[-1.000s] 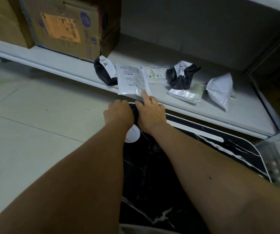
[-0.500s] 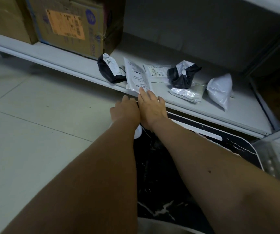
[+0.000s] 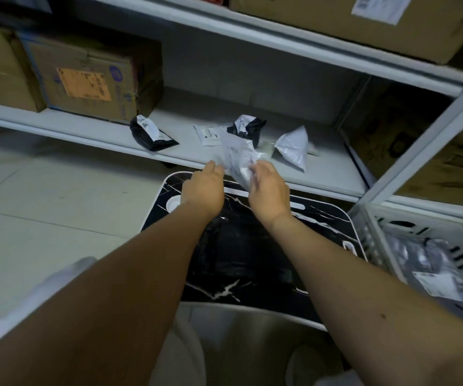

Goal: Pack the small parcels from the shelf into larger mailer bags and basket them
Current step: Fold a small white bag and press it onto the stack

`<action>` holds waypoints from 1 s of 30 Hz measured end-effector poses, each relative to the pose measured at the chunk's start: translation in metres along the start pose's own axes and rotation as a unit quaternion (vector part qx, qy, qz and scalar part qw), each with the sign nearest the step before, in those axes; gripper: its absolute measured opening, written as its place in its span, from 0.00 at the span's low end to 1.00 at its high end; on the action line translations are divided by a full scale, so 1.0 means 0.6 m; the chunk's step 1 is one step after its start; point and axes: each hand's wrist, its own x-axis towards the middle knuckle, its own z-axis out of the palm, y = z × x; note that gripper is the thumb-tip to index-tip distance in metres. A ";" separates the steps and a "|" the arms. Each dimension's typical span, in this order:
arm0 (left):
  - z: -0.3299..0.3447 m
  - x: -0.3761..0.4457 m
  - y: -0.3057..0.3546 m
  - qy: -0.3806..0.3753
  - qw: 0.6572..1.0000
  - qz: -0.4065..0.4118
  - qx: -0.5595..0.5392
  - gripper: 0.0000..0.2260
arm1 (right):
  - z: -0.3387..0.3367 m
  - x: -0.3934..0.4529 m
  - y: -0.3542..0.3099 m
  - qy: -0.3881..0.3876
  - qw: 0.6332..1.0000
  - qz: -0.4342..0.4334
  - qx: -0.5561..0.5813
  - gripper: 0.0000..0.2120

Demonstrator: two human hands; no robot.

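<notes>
Head view, one item in transit.

Silver parcel: a second ago flat at the front edge of the shelf under the right fingertips; now lifted clear and blurred with motion, held above that edge, over the far end of the black marbled tray.

Right hand: fingers curled round the parcel's near side. Left hand: fingertips at the parcel's left edge; whether it pinches or only touches cannot be told through the blur.

Remaining on the shelf: black parcel toward the left, flat white parcel, black-and-white parcel, white parcel toward the right.

Basket: right of the tray, already holding packed bags.

Judgement: one parcel picked; bagging not yet begun; four still to go.
</notes>
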 end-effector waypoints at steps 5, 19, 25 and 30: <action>0.010 -0.047 0.031 -0.033 0.999 -0.009 0.008 0.29 | -0.052 -0.038 0.036 0.089 0.981 0.137 0.107 0.10; 0.097 -0.094 0.066 -0.103 0.991 -0.005 0.080 0.26 | 0.004 -0.135 0.196 -0.098 0.858 0.458 0.211 0.14; 0.161 -0.094 0.078 -0.078 0.978 0.099 0.168 0.27 | 0.021 -0.162 0.161 -0.063 0.982 0.136 -0.114 0.25; 0.215 -0.115 0.067 -0.107 0.959 0.164 0.204 0.28 | 0.070 -0.207 0.160 -0.170 0.973 0.019 -0.156 0.33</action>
